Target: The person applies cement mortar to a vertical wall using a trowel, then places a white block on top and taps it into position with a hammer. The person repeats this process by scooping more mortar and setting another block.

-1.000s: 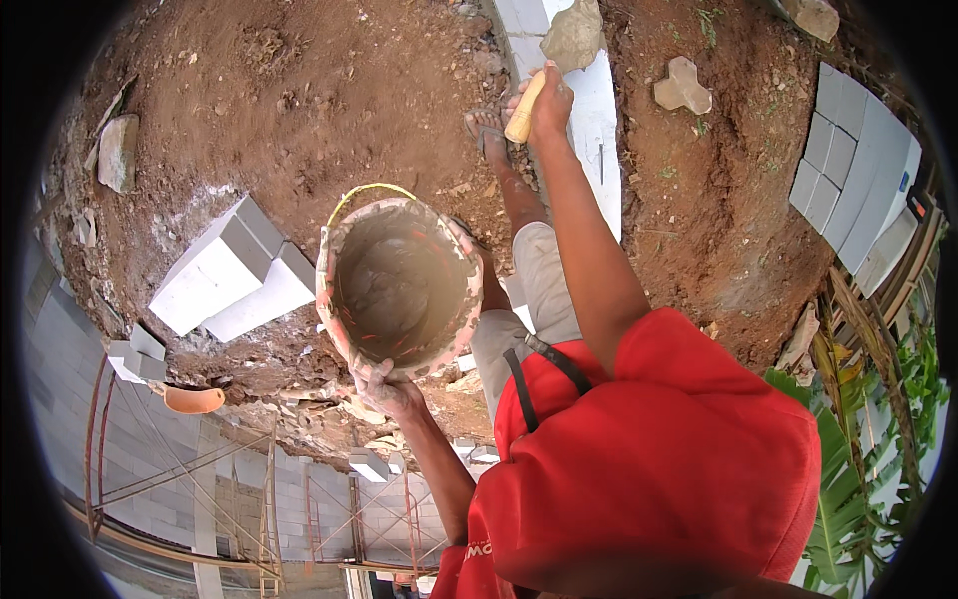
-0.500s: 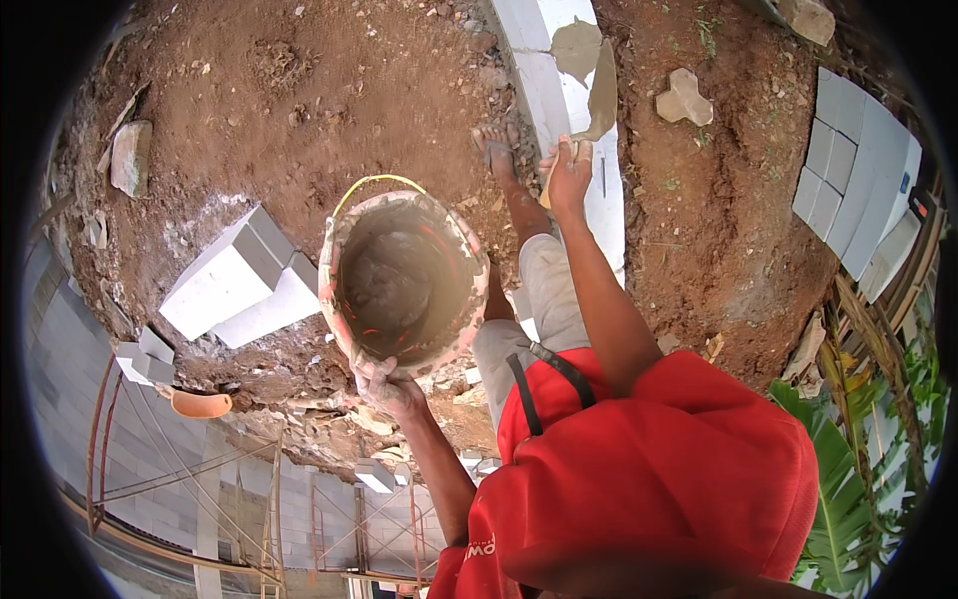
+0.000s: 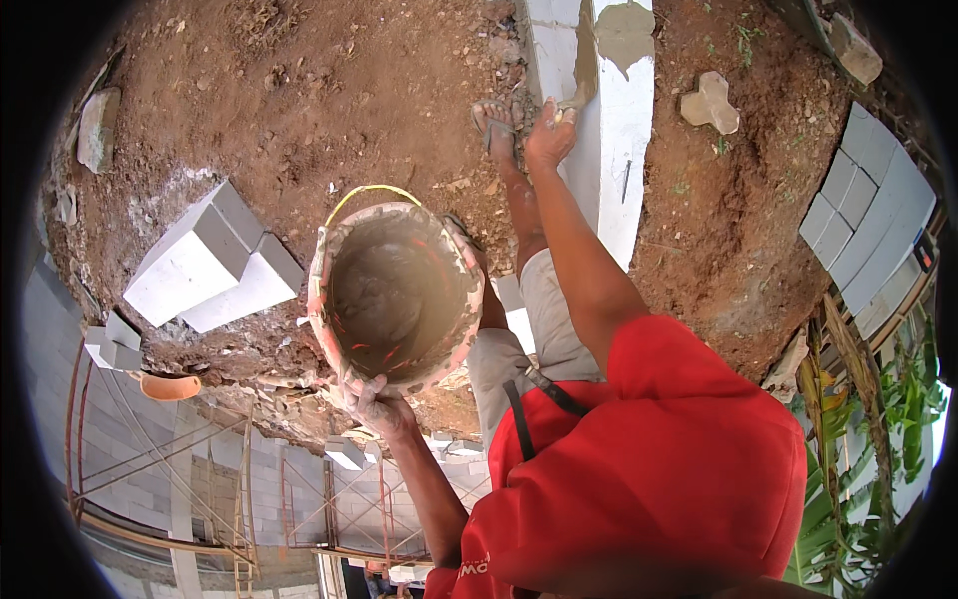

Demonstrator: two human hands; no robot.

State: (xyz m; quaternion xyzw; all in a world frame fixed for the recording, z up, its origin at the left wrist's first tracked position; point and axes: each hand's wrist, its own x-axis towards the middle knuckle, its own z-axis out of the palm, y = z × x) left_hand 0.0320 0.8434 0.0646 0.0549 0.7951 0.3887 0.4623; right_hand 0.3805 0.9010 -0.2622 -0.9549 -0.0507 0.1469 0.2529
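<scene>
Both hands are closed on something: the left hand (image 3: 379, 407) grips the near rim of a bucket (image 3: 319, 314), fingers bent over its edge, and the right hand (image 3: 551, 137), farther out, wraps the mostly hidden handle of a trowel (image 3: 586, 65).

Well left of the left hand lie white blocks (image 3: 190, 265) on the soil, with an orange scoop-like thing (image 3: 170, 387) nearer its level. Just beyond that hand, the mud-splashed bucket holds wet mortar (image 3: 384, 299), and its yellow handle (image 3: 371, 188) arches over the far side.

Unlike a second ago, the trowel no longer covers the top of the low block wall (image 3: 629, 130) beside the right hand. Its blade now shows narrow, nearly edge-on, left of a patch of mortar (image 3: 626, 35) on the wall top. This suggests that the load has passed onto the blocks; whether the blade touches the wall's side, I cannot tell. Right of the right hand, past the wall, are a three-lobed stone (image 3: 710, 104) and, farther off, stacked grey blocks (image 3: 848, 200).

Pale lettering (image 3: 474, 566) marks the red shirt (image 3: 649, 449) below the left hand, partly lost in folds; no label shows on the bucket.
</scene>
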